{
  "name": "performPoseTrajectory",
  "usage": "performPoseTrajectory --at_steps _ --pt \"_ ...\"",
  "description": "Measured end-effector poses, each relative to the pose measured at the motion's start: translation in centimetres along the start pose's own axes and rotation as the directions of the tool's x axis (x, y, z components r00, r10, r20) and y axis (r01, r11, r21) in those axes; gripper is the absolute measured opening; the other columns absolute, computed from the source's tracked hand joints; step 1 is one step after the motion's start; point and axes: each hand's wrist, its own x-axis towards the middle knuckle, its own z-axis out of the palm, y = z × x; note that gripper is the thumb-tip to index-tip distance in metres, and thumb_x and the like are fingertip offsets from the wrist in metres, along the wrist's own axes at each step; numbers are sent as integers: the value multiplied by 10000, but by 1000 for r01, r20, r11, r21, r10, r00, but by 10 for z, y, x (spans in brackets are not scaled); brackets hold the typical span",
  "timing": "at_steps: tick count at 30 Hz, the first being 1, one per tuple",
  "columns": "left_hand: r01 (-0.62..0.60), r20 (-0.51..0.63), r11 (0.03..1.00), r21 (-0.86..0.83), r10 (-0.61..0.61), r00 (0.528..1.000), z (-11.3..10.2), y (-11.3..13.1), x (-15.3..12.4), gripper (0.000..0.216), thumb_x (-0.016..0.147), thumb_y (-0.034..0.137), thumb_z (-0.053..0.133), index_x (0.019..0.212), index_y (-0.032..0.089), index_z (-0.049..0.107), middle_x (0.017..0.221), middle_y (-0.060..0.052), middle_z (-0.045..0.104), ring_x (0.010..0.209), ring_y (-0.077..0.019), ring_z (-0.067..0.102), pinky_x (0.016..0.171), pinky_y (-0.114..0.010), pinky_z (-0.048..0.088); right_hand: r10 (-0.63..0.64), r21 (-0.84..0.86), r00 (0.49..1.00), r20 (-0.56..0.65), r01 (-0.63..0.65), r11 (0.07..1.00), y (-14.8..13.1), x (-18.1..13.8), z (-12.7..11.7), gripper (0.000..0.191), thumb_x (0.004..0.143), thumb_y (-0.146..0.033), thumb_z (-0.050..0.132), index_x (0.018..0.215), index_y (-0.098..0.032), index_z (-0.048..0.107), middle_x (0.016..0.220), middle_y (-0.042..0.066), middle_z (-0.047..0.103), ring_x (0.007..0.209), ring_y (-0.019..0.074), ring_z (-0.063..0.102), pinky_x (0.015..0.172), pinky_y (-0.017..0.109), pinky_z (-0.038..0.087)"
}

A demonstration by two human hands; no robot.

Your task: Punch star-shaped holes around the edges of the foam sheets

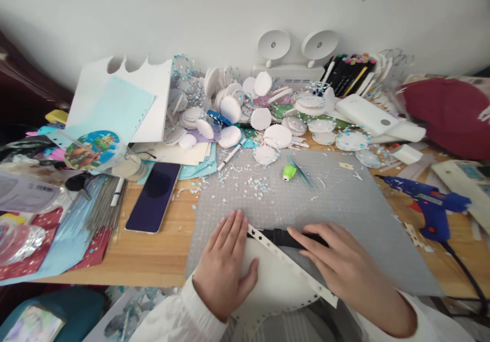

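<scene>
My left hand [225,265] lies flat with fingers stretched out on a white foam sheet [275,281] at the near edge of a grey cutting mat [344,204]. A punched strip with star holes [291,268] runs along the sheet's edge. My right hand [337,263] rests on a black tool [283,237] at the sheet's top edge, its fingers laid along it and pressing down. A small green punch [289,172] sits farther back on the mat among paper bits.
A phone [153,197] lies left of the mat. A blue glue gun [429,204] with its cord lies at the right. White foam discs [264,122] are heaped at the back, with markers [348,74], a red cap [447,115], paper sheets [118,102] and a plastic cup [103,153].
</scene>
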Motion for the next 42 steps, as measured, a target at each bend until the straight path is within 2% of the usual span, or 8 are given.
performPoseTrajectory --at_steps 8,14,19,32,42 --pt "-16 -40 1000 10 16 999 0 -1 -1 625 824 286 480 1380 31 350 1486 -152 294 1385 -289 250 1073 -443 375 73 50 997 41 -75 996 -14 -15 2 388 937 -306 436 1319 -267 491 952 65 579 848 184 588 740 330 512" --pt "-32 -56 999 -33 30 998 2 0 -1 570 820 248 476 1344 36 408 1440 -153 382 1341 -276 347 1017 -418 430 99 96 994 46 -103 990 -12 -20 4 398 928 -285 459 1326 -280 479 891 49 558 809 175 580 712 315 514" --pt "-27 -63 999 -37 25 998 1 0 -1 571 815 247 475 1342 37 411 1436 -149 389 1335 -274 358 1011 -415 432 119 130 992 52 -125 984 -10 -19 7 408 929 -265 462 1335 -293 464 893 52 550 812 179 566 715 319 506" --pt "-23 -53 996 -86 18 998 2 0 0 580 808 236 492 1345 36 404 1436 -158 387 1340 -276 349 1030 -420 419 95 171 995 29 -98 980 -6 -13 6 412 929 -236 468 1339 -282 459 893 54 529 827 185 538 726 330 492" --pt "-13 -48 994 -104 8 999 1 0 -1 575 810 225 481 1349 42 397 1435 -156 390 1344 -269 343 1042 -419 410 65 157 997 49 -72 985 13 6 8 461 890 -118 468 1307 -312 496 974 65 548 881 211 524 759 379 464"
